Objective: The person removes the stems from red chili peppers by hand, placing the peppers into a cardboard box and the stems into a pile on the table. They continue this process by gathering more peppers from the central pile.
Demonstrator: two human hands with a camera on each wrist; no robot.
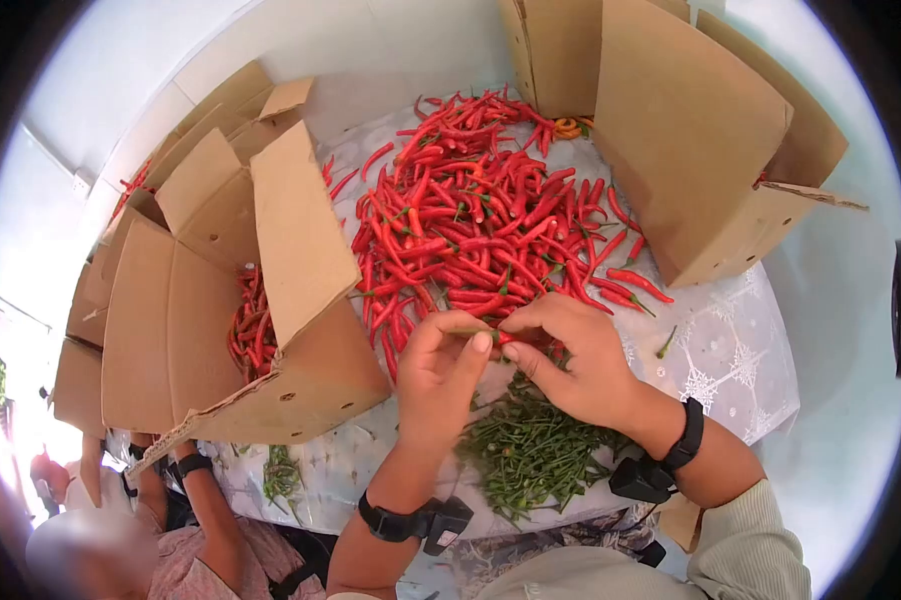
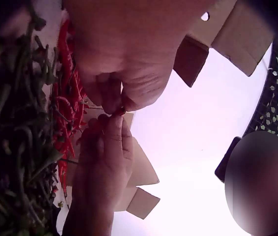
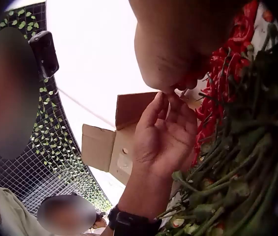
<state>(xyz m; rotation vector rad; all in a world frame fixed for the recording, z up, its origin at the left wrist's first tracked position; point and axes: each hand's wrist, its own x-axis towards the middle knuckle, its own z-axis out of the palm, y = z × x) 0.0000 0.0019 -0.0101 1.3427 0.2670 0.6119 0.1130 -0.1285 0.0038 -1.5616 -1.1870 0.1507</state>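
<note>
Over the front of the table, my left hand [image 1: 432, 378] and right hand [image 1: 592, 372] meet at one red chili pepper [image 1: 503, 338]. The left thumb and fingers pinch its green stem end, while the right thumb and fingers grip the red body, mostly hidden by them. In the left wrist view the right hand [image 2: 107, 162] shows below, its thumb along the chili. Directly under my hands lies a heap of green chili stems [image 1: 535, 450]. Beyond them spreads a large pile of red chilies [image 1: 470, 220].
An open cardboard box [image 1: 205, 330] with red chilies inside stands at left, and another cardboard box [image 1: 690, 150] at back right. One loose stem [image 1: 666, 342] lies on the patterned tablecloth [image 1: 740, 340]. Another person [image 1: 210, 530] sits at lower left near a small stem pile [image 1: 282, 475].
</note>
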